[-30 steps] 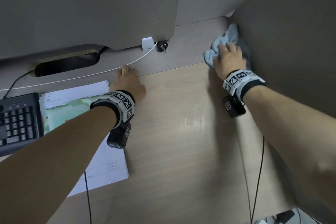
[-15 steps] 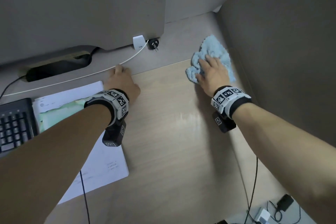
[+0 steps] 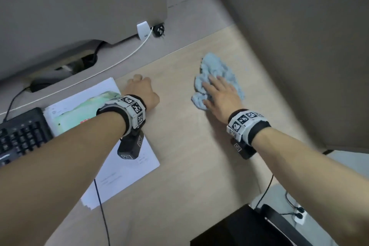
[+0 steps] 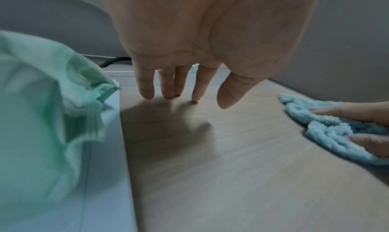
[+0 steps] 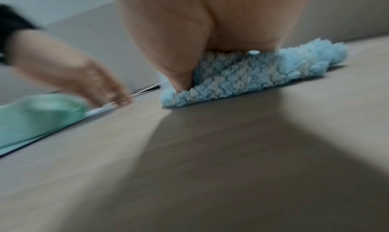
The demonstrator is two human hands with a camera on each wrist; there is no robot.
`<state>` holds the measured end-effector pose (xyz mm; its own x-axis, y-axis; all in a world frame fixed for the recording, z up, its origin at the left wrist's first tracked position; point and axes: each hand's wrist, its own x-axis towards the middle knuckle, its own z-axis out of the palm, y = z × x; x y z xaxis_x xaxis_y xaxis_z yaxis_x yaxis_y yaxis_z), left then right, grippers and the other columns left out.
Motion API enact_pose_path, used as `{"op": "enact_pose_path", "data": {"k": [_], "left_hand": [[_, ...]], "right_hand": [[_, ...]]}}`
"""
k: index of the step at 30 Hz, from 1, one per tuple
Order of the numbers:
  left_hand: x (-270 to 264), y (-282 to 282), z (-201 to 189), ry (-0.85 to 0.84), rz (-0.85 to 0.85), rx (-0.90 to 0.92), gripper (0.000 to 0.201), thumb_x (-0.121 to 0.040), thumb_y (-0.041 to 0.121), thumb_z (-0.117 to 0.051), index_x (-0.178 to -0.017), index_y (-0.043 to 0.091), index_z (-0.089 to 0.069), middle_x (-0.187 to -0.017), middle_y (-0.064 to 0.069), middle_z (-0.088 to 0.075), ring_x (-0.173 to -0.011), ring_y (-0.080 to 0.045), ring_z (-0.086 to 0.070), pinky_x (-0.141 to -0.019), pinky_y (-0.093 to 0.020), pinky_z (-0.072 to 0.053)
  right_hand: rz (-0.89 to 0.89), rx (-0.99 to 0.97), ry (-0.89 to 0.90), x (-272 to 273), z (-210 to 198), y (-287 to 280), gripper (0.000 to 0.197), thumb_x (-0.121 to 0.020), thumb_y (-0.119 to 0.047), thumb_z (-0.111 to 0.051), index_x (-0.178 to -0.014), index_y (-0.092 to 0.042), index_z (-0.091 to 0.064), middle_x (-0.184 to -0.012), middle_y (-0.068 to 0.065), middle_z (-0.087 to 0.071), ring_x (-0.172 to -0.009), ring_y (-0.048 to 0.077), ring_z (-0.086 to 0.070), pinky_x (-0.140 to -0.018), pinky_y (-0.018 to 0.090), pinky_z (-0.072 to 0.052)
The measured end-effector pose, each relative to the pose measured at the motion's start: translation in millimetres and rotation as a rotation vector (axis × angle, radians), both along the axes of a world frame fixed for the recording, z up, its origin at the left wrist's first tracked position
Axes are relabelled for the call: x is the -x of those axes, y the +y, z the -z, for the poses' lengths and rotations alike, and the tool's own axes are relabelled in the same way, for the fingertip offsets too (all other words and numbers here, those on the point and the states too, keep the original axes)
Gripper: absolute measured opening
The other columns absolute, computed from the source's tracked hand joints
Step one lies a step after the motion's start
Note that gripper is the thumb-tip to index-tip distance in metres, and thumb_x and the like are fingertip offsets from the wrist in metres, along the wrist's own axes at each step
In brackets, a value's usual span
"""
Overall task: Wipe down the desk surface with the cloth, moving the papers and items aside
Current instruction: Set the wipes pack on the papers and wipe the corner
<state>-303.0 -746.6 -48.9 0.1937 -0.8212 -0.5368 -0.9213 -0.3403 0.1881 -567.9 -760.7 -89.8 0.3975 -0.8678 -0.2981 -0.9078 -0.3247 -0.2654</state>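
A fluffy light-blue cloth lies bunched on the wooden desk. My right hand presses flat on it with straight fingers. My left hand rests its fingertips on the bare desk, just right of a stack of white papers. A pale green packet lies on top of the papers.
A black keyboard sits left of the papers. A white cable runs along the grey strip at the back, by a white adapter and a black plug. A partition wall stands on the right. A dark chair is below.
My right hand has dragged the cloth from the far right corner toward me across the desk. My left hand has stayed beside the papers.
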Motion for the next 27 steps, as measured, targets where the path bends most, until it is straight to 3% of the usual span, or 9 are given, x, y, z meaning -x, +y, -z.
{"op": "enact_pose_path", "data": {"k": [3,5,7,9,12,16,19,24,27], "left_hand": [[10,8,0,-0.005,0.035,0.008,0.041,-0.086,0.022,-0.054,-0.124,0.007,-0.053,-0.144,-0.016,-0.035,-0.13,-0.037,-0.037,-0.105,-0.039,-0.034],[15,13,0,-0.025,0.063,0.006,0.041,-0.087,0.024,-0.054,-0.124,0.007,-0.052,-0.145,-0.016,-0.034,-0.132,-0.036,-0.034,-0.106,-0.038,-0.032],[16,15,1,-0.029,0.081,0.015,0.042,-0.087,0.024,-0.054,-0.125,0.007,-0.052,-0.146,-0.016,-0.033,-0.133,-0.036,-0.033,-0.108,-0.038,-0.031],[14,15,4,-0.032,0.086,0.027,0.042,-0.087,0.024,-0.054,-0.125,0.007,-0.052,-0.144,-0.017,-0.035,-0.132,-0.037,-0.033,-0.108,-0.038,-0.031],[12,15,6,-0.034,0.108,0.036,0.038,-0.085,0.023,-0.054,-0.119,0.006,-0.053,-0.133,-0.016,-0.041,-0.126,-0.038,-0.037,-0.105,-0.04,-0.034],[10,20,7,-0.04,0.117,0.049,0.036,-0.082,0.022,-0.055,-0.115,0.006,-0.052,-0.124,-0.015,-0.042,-0.122,-0.037,-0.039,-0.103,-0.04,-0.036],[11,19,5,-0.026,0.098,0.04,0.04,-0.081,0.025,-0.055,-0.117,0.007,-0.052,-0.127,-0.014,-0.043,-0.122,-0.036,-0.041,-0.103,-0.039,-0.037],[5,18,-23,0.276,-0.202,0.11,0.05,-0.088,0.025,-0.056,-0.136,0.014,-0.051,-0.138,-0.008,-0.054,-0.124,-0.031,-0.052,-0.103,-0.035,-0.043],[-14,30,-51,0.396,-0.377,0.263,0.03,-0.089,0.024,-0.055,-0.117,0.018,-0.066,-0.117,-0.002,-0.067,-0.11,-0.023,-0.06,-0.095,-0.026,-0.045]], "right_hand": [[0.328,0.051,0.014,55,3,-15,0.06,-0.09,-0.034,-0.06,-0.145,-0.017,-0.043,-0.157,0.011,-0.031,-0.144,0.035,-0.026,-0.113,0.053,-0.028],[0.422,0.04,0.079,47,-1,-6,0.058,-0.089,-0.035,-0.058,-0.142,-0.018,-0.043,-0.156,0.011,-0.031,-0.142,0.034,-0.026,-0.111,0.053,-0.029],[0.344,0.032,0.106,11,-4,21,0.06,-0.092,-0.037,-0.054,-0.146,-0.02,-0.037,-0.16,0.009,-0.024,-0.145,0.034,-0.02,-0.114,0.054,-0.023],[0.136,-0.018,0.051,-28,-6,58,0.061,-0.095,-0.037,-0.05,-0.151,-0.023,-0.029,-0.163,0.004,-0.014,-0.15,0.032,-0.009,-0.118,0.056,-0.014],[-0.031,-0.052,0.011,-28,-9,76,0.061,-0.097,-0.036,-0.051,-0.153,-0.025,-0.028,-0.164,-0.002,-0.012,-0.152,0.026,-0.005,-0.121,0.052,-0.008],[0.273,0.017,-0.023,28,-7,50,0.058,-0.092,-0.033,-0.058,-0.147,-0.02,-0.042,-0.159,0.007,-0.028,-0.145,0.033,-0.024,-0.115,0.053,-0.026],[0.466,0.036,0.102,27,-13,49,0.051,-0.09,-0.033,-0.058,-0.139,-0.019,-0.047,-0.152,0.01,-0.036,-0.139,0.034,-0.03,-0.106,0.052,-0.035],[0.137,-0.128,0.153,-44,-36,83,0.054,-0.082,-0.051,-0.059,-0.128,-0.023,-0.053,-0.137,0.007,-0.041,-0.128,0.032,-0.035,-0.099,0.054,-0.04],[0.244,-0.282,0.116,-61,-64,69,0.061,-0.078,-0.072,-0.05,-0.118,-0.027,-0.063,-0.13,0.004,-0.051,-0.124,0.032,-0.041,-0.099,0.05,-0.042]]}}
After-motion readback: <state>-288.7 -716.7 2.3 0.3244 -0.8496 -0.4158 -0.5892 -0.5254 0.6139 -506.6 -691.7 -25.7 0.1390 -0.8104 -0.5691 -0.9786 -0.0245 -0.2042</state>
